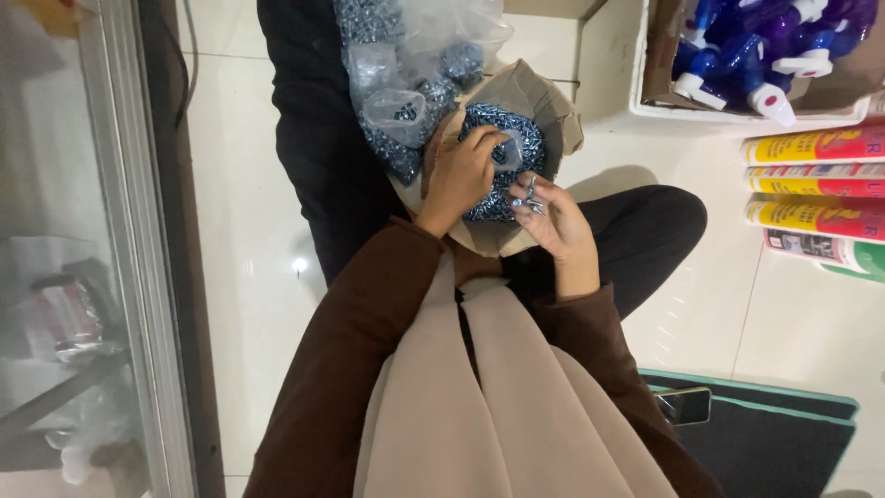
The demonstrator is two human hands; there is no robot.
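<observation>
**Sorting screws out of a box, mid-scoop**

Tiled floor [249,277], pale and shiny, with the person sitting on it and a cardboard box [544,101] of small metal screws [489,124] in their lap. Left hand [461,175] is down in the box, fingers curled over the pile like it's pinching up a few more, though I can't tell how many it actually has. Right hand [558,221] sits just beside the box rim, closed loosely on a small bunch of screws [532,195] sticking up between the fingers.

Clear plastic bags [406,83] with more screws lie just past the box. Off to the right there's a row of yellow and red tubes [816,184] and a box of blue spray bottles [765,46]. A phone [684,406] rests on a dark mat [774,443].

My read: it's the picking/counting step, gathering screws from the box into the right hand. Next bit needs a careful pinch so the held bunch doesn't slip.
</observation>
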